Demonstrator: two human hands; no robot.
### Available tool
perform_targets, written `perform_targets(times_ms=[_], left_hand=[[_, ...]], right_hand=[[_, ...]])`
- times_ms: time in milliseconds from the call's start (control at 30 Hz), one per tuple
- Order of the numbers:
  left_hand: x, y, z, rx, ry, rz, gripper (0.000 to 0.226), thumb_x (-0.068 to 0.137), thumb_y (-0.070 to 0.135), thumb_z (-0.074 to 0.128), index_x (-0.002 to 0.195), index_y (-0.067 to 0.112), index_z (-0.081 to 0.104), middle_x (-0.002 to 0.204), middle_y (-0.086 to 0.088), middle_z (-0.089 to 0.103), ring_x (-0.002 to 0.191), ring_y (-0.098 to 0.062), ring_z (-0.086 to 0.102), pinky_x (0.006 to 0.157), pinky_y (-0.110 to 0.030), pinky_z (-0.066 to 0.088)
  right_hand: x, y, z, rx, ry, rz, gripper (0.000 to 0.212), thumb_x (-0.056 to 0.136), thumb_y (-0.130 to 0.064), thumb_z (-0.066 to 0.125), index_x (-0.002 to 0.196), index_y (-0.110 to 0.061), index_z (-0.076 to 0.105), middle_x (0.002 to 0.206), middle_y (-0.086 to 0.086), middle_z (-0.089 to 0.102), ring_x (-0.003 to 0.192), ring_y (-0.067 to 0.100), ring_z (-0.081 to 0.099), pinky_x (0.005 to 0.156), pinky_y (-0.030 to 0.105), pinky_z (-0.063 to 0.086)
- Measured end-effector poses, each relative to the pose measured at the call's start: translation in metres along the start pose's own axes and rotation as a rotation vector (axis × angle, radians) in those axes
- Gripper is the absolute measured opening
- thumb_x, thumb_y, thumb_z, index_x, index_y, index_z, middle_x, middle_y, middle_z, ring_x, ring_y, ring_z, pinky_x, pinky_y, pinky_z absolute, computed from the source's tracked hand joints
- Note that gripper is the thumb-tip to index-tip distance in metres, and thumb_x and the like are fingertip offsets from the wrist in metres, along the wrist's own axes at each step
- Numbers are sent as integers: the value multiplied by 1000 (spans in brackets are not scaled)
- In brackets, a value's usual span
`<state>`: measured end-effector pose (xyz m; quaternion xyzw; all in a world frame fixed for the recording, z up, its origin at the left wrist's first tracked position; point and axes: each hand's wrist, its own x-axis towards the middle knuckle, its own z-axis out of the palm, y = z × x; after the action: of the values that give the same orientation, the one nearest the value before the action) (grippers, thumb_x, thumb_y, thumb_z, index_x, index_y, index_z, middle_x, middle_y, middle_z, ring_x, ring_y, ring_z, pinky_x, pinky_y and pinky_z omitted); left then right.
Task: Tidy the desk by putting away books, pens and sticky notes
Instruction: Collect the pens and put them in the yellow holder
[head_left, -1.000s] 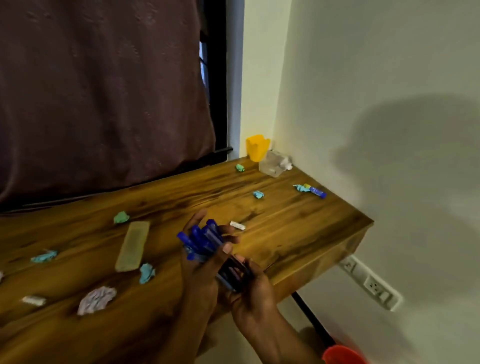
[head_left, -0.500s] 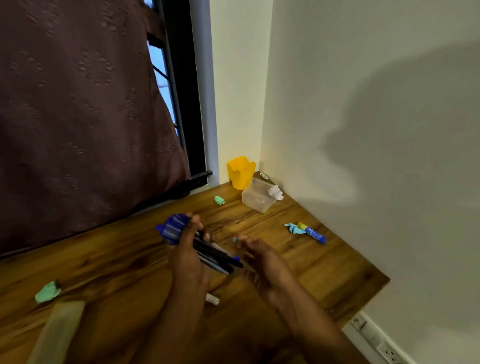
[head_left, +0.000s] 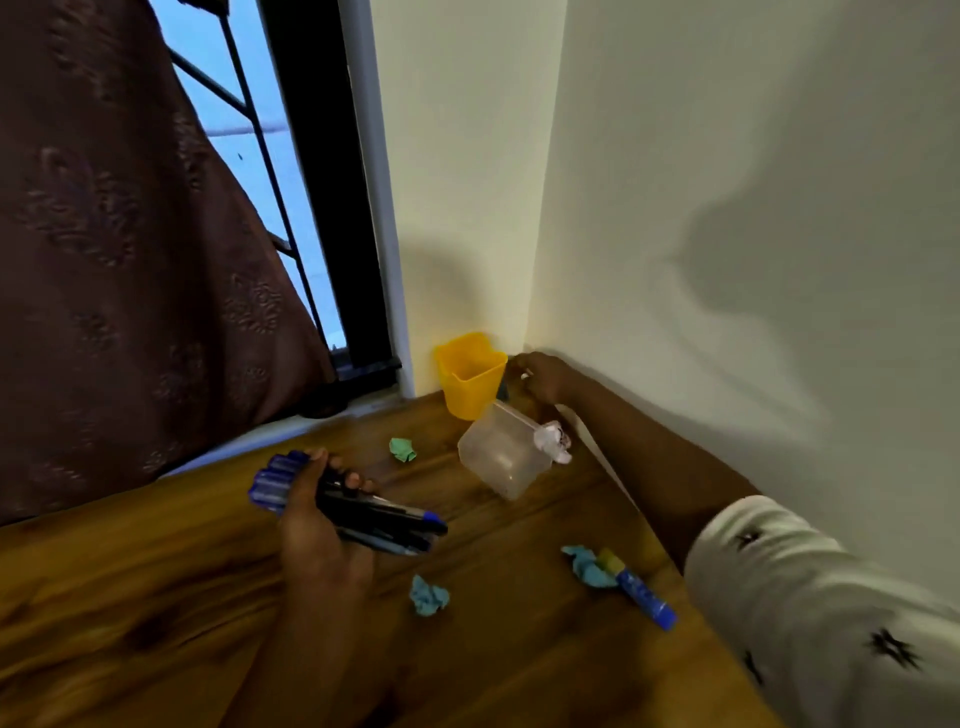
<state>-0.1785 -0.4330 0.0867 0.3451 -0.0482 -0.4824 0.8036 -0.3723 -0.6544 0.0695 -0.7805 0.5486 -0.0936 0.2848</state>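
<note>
Wooden desk (head_left: 519, 649) corner, wall side. Left hand (head_left: 317, 525) wrapped round pens (head_left: 363, 512), bundled flat just above desk, likely kept together for one drop. Right hand (head_left: 537, 376) out beside yellow cup (head_left: 470, 376), fingers curled, grip unclear; probably fetching it as holder. Versus half a second back: right hand gone from beside pens to corner; bundle unchanged.

The right arm (head_left: 649, 467) wears a loose off-white sleeve (head_left: 810, 597) printed with small dark star-shaped motifs (head_left: 891, 647) set well apart. Three show clearly, and the cloth blurs toward the edge of view. The sleeve's rounded hem ends partway along the forearm, leaving the lower forearm and right hand (head_left: 540, 376) bare. The left forearm (head_left: 291, 649) is bare from the left hand (head_left: 317, 525) down to the lower edge of view. Short fingernails show on two left fingertips (head_left: 354, 477).
</note>
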Motion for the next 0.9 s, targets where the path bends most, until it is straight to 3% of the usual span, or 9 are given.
perform_targets(times_ms=[67, 133, 200, 300, 433, 567, 700, 767, 900], left_hand=[[10, -5, 1, -11, -4, 1, 15, 79, 22, 62, 76, 21, 47, 61, 9, 49, 49, -5, 48, 50, -17, 45], [15, -11, 2, -17, 12, 34, 14, 85, 19, 57, 76, 22, 47, 62, 10, 49, 49, -4, 47, 50, -16, 45], [16, -15, 4, -17, 28, 66, 19, 93, 17, 47, 75, 23, 47, 62, 11, 49, 49, -3, 46, 50, -16, 44], [15, -18, 6, -23, 27, 75, 21, 94, 17, 45, 75, 24, 47, 63, 11, 48, 50, -3, 46, 50, -16, 44], [11, -21, 5, -14, 22, 74, 21, 95, 16, 44, 76, 24, 48, 63, 11, 49, 50, -3, 47, 51, -16, 45], [9, -24, 4, -27, 8, 54, 20, 95, 15, 44, 77, 24, 47, 63, 11, 50, 50, -3, 48, 50, -15, 45], [15, -24, 6, -42, 36, 32, 18, 93, 16, 48, 76, 23, 48, 62, 10, 50, 49, -4, 49, 50, -15, 46], [21, -23, 7, -30, 30, 21, 16, 92, 19, 49, 77, 22, 48, 65, 10, 49, 53, -5, 50, 52, -17, 47], [30, -15, 17, -45, 40, 64, 18, 92, 21, 50, 75, 21, 49, 63, 9, 51, 54, -5, 51, 55, -16, 49]], right_hand=[[17, 3, 6, -89, -119, -51, 41, 90, -7, 56, 130, -1, 51, 131, 17, 54, 121, 34, 50, 97, 33, 39], [31, 10, 14, -108, -144, -25, 33, 90, -8, 56, 121, 2, 57, 124, 21, 58, 114, 37, 55, 93, 35, 41], [40, 19, 24, -137, -99, -48, 28, 89, -14, 56, 114, -2, 62, 120, 21, 60, 111, 37, 56, 91, 37, 43], [36, 26, 27, -214, -36, -72, 37, 85, -23, 60, 120, -12, 59, 124, 13, 56, 114, 30, 52, 96, 37, 42], [25, 40, 33, -161, -8, -20, 37, 85, -16, 57, 121, -13, 60, 127, 12, 55, 117, 29, 51, 97, 34, 41], [3, 56, 30, -152, -115, -40, 28, 88, -6, 53, 113, -4, 66, 118, 17, 64, 108, 31, 59, 88, 29, 41], [-16, 37, 15, 110, 177, -28, 34, 91, -1, 49, 123, 1, 56, 125, 19, 59, 116, 32, 54, 95, 30, 40], [-13, 18, 9, 254, 268, 4, 45, 89, -15, 60, 131, -4, 49, 129, 15, 57, 119, 29, 53, 95, 31, 41], [10, -26, 16, 257, 122, 81, 110, 62, -55, 79, 142, -5, 23, 136, 11, 44, 126, 27, 44, 100, 38, 41]])
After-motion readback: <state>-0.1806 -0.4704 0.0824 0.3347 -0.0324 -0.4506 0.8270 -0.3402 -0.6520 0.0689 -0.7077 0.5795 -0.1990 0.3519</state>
